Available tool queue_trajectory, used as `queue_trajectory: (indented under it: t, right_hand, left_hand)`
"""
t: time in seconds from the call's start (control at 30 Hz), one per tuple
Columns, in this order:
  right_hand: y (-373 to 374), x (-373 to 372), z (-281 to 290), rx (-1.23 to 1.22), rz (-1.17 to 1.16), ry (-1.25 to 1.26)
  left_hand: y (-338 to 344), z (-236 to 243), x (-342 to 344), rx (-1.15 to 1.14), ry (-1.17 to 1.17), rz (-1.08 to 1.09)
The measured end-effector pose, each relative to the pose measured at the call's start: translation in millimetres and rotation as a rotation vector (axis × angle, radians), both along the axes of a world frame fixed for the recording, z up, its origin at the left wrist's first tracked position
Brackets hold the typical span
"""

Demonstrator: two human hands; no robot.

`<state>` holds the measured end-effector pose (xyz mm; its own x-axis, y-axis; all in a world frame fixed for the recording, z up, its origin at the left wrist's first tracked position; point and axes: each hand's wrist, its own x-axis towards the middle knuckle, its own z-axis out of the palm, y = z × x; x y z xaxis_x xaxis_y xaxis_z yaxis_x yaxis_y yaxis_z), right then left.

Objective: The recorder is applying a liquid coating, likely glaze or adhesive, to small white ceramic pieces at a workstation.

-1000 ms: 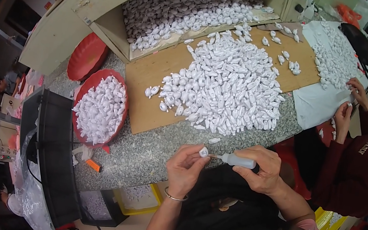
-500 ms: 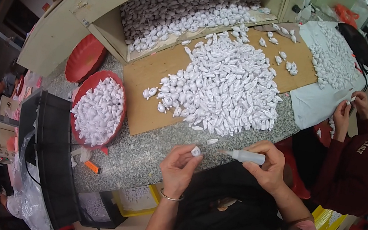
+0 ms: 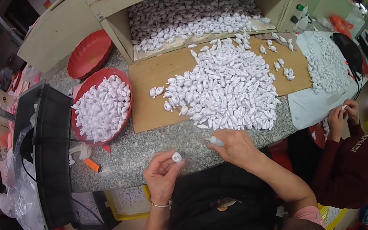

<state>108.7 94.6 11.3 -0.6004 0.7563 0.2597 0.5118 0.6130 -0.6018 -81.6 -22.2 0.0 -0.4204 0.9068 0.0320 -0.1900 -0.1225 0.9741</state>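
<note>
My left hand is closed, pinching a small white moulded piece between thumb and fingertips above the granite worktop. My right hand is closed around a translucent squeeze bottle with a thin nozzle pointing left. Most of the bottle is hidden behind my fingers. Just beyond my right hand lies a large heap of white pieces, slender ones on the right and rounder ones on the left, spread on a brown board.
Left stands a red bowl full of white pieces, beside another red bowl. An orange block lies near it. Behind is an open cabinet filled with pieces. A co-worker at right handles small items beside a pale cloth.
My right hand has moved left and forward with the bottle, toward the heap. My left hand has shifted slightly left and nearer me, still pinching the piece. A red light now glows on the cabinet.
</note>
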Motion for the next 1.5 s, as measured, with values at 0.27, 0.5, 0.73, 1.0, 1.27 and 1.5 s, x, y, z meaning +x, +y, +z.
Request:
queue_trajectory:
  t: [0.27, 0.5, 0.73, 1.0, 1.27, 1.5]
  right_hand:
    - [-7, 9, 2, -0.005, 0.001, -0.160]
    - [-33, 17, 18, -0.434, -0.134, 0.366]
    - [-40, 18, 20, -0.407, -0.155, 0.446]
    - [-35, 22, 15, -0.247, -0.126, 0.399]
    - [-28, 34, 6, -0.357, -0.064, 0.418]
    - [-36, 36, 9, -0.533, -0.071, 0.500]
  left_hand:
    - [2, -5, -1, -0.010, -0.073, 0.012]
    - [17, -11, 27, -0.015, 0.096, -0.053]
    - [29, -6, 49, 0.094, 0.505, -0.059]
    - [35, -2, 61, 0.178, 0.849, -0.011]
    - [39, 6, 53, 0.170, 0.689, -0.269]
    - [27, 5, 42, -0.137, -0.054, -0.416]
